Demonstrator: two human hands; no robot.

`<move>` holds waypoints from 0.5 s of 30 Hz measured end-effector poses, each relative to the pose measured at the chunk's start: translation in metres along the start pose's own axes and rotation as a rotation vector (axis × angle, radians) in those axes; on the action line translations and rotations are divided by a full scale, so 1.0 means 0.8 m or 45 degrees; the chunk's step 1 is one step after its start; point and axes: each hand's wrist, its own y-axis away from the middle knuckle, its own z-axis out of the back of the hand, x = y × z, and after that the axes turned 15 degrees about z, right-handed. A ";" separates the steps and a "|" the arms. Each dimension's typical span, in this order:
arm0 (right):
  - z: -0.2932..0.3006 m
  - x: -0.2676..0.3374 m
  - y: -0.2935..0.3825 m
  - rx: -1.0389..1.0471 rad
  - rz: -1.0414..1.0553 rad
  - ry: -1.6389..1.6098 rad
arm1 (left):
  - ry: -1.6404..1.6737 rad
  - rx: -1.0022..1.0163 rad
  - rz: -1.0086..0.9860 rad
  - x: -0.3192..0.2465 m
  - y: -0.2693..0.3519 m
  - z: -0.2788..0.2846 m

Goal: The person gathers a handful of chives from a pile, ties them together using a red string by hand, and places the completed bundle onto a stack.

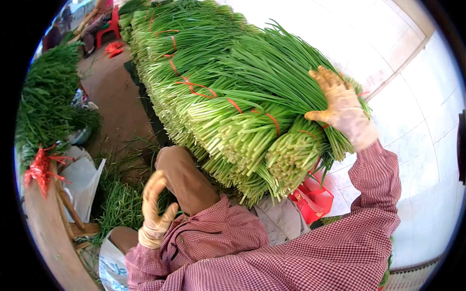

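Note:
A long pile of green garlic chives [204, 65], tied in bundles with red bands, lies in front of me, pale cut stems towards my knees. My right hand [336, 96], in a stained light glove, rests with spread fingers on a bundle [284, 72] on top at the pile's right side. Whether its fingers grip any leaves I cannot tell. Near that hand, a bundle tied with a red band [296, 154] shows its cut ends. My left hand [156, 207], gloved too, hangs beside my knee, its fingers curved apart and holding nothing.
Dark green feathery stalks [47, 94] lie on the left by a wooden bench edge [54, 232] with red ties [45, 167]. Loose green leaves [120, 200] litter the floor. A red bag [315, 200] stands below the pile. A person sits near a red chair [113, 27]. White tiles line the right.

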 end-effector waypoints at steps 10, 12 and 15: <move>-0.081 -0.038 -0.039 0.048 -0.442 -0.117 | 0.047 0.123 0.349 0.057 0.064 -0.025; -0.089 -0.059 -0.041 -0.016 -0.494 -0.195 | 0.014 0.104 0.374 0.062 0.070 -0.024; -0.097 -0.035 -0.045 0.061 -0.549 0.015 | 0.053 0.057 0.459 0.071 0.084 -0.029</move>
